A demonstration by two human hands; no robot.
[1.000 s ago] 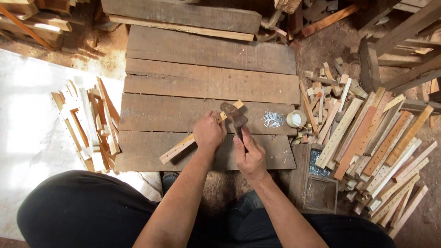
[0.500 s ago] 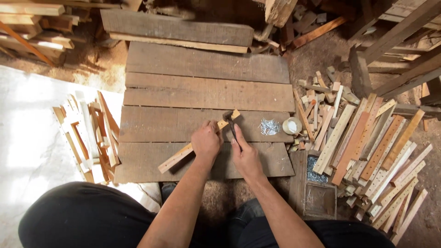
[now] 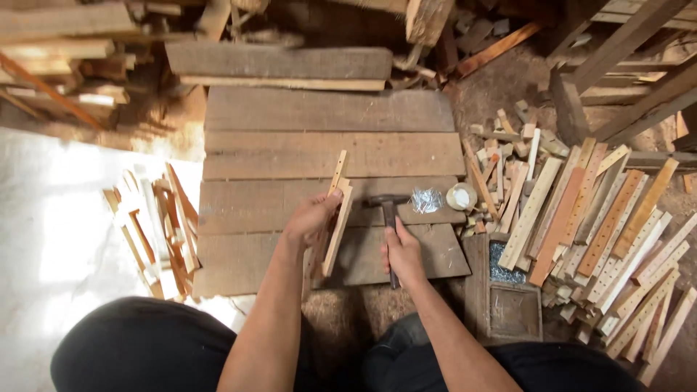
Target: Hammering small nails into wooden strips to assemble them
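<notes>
Biggest change first: the plank worktop (image 3: 327, 152) is sitting lower in my view than a second ago, so my head is tipping up a little. The slat piece (image 3: 335, 218) is no longer lying diagonal and flat under my left hand (image 3: 311, 218); I'm lifting it off the planks and turning it so it's running near-to-far, far end over the second plank. It's looking like two slats joined, edge toward me, though I can't tell how the joint is sitting. My read: the hammering on this piece is paused and I'm checking or repositioning it.

The hammer (image 3: 390, 218) is coming down too: head is resting on the worktop just left of the nail pile (image 3: 427, 199), no longer over the slat.

Grip states: left grip is closing around the slat piece mid-length, thumb near side, fingers wrapping behind. Right hand (image 3: 403, 250) is closing fully round the hammer handle, near its end.

Small round white container (image 3: 461, 196) is sitting right of the nails, untouched.
</notes>
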